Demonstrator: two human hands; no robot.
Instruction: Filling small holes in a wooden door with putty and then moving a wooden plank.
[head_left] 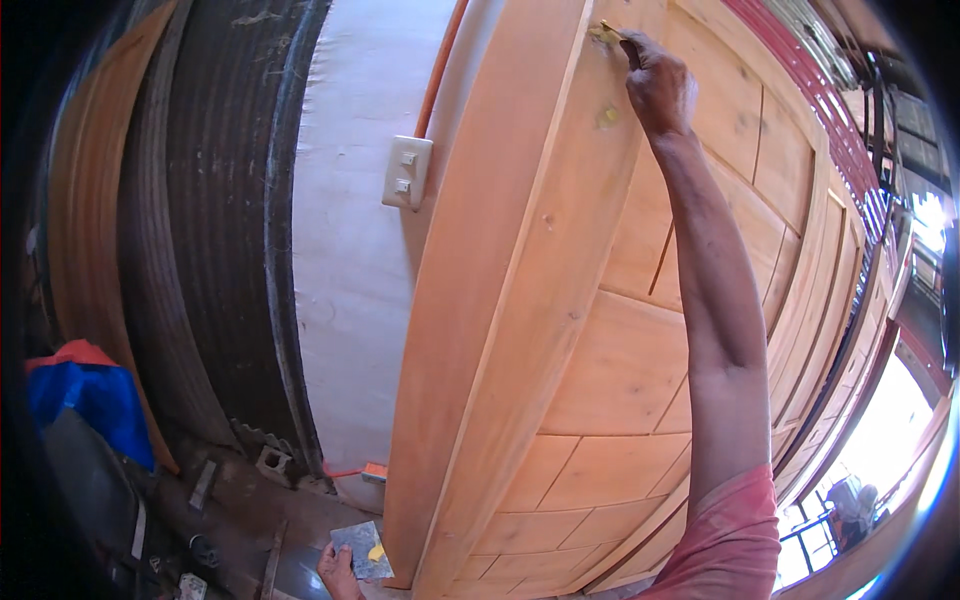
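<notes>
My right hand [660,80] is raised high, gripping a thin, small tool [612,32] against the upper part of a pale wooden door's side board [545,230]. Small yellowish-green patches of filler [608,117] mark the wood just below it. Low in the view, beside the foot of the board, my left hand [338,568] holds a grey square plate [355,543] with a yellow lump of paste [376,554] on it. The door's grooved panels [620,360] stand behind my right arm.
A white wall with a switch box [407,172] and orange conduit [440,70] is left of the board. Dark corrugated sheets [220,200], a wooden sheet [105,200], blue material [95,410] and floor blocks [274,462] lie farther left. More doors [830,290] and a bright opening recede rightward.
</notes>
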